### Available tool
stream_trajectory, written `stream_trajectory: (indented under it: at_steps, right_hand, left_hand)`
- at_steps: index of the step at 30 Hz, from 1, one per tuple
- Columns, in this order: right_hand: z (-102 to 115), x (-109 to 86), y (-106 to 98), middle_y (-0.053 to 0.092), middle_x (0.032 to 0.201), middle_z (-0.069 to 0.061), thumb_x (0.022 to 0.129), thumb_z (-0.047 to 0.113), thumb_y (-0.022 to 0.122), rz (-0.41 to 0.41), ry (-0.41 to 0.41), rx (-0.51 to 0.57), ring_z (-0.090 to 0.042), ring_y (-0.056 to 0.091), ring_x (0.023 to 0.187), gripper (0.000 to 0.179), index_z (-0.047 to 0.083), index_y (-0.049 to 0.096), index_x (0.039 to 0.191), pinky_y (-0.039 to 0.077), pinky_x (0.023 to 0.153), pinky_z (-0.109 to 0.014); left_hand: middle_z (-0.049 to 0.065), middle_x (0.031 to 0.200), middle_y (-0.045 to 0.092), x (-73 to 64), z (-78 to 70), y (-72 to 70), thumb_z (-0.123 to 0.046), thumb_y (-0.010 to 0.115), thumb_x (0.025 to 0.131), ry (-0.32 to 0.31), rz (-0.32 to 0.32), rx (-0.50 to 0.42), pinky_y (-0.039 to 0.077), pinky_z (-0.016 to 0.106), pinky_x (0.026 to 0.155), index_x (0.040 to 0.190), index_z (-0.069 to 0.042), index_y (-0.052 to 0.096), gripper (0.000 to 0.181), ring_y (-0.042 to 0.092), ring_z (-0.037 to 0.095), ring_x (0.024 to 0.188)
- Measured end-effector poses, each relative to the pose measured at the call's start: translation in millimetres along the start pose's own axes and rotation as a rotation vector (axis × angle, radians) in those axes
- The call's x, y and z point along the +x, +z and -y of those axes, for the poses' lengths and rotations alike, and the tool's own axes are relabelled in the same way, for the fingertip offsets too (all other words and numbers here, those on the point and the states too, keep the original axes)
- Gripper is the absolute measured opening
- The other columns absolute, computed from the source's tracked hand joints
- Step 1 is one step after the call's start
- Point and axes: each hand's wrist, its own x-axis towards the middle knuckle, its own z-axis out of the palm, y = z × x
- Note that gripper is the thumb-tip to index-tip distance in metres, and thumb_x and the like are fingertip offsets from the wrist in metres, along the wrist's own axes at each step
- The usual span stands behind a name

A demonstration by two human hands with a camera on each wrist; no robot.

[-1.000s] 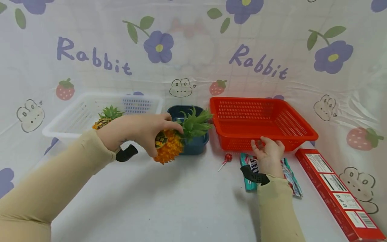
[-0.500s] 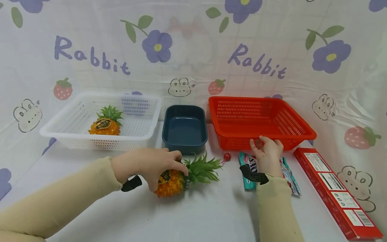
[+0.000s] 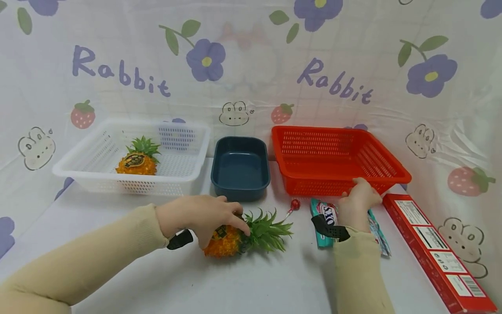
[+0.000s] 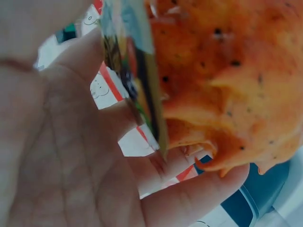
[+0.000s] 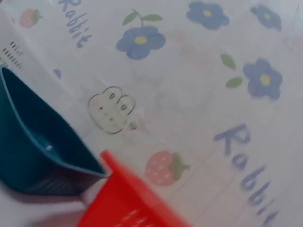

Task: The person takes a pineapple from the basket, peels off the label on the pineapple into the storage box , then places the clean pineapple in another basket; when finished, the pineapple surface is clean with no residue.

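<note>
In the head view my left hand (image 3: 208,216) grips a small orange pineapple (image 3: 224,242) by its body from above. It lies on its side at the table's middle, green crown pointing right. The left wrist view shows its spiky orange skin (image 4: 227,90) and a label (image 4: 137,80) close to the palm, with fingers around it. My right hand (image 3: 357,203) is at the front rim of the red basket (image 3: 310,185), over teal snack packets (image 3: 323,226), holding nothing visible. Whether it touches the rim is unclear. A second pineapple (image 3: 137,163) sits in the white basket (image 3: 82,174).
Between the baskets stands a dark blue bin (image 3: 240,192). A red lollipop (image 3: 295,204) lies in front of the red basket, near the pineapple's crown. A long red box (image 3: 439,253) lies along the right side. Behind everything hangs a printed cloth (image 3: 251,65).
My left hand has brought the pineapple from in front of the blue bin nearer to me and down onto the table. My right hand has turned and shifted slightly right at the red basket's rim.
</note>
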Motion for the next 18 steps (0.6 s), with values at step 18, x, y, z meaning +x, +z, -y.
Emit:
stream_trajectory:
  at_steps: [18]
  right_hand:
    - [-35, -93.4, -6, 0.037, 0.138, -0.011, 0.080, 0.028, 0.071, 1.248, -0.562, -1.493, -0.032, 0.040, 0.122, 0.073, 0.012, 0.030, 0.138, 0.043, 0.094, -0.051]
  left_hand:
    - [-0.002, 0.152, 0.009, -7.4, 18.1, 10.7, -0.003, 0.082, 0.061, 0.003, -0.085, -0.403, 0.047, 0.022, 0.052, 0.143, -0.048, 0.012, 0.116, 0.050, 0.014, 0.066]
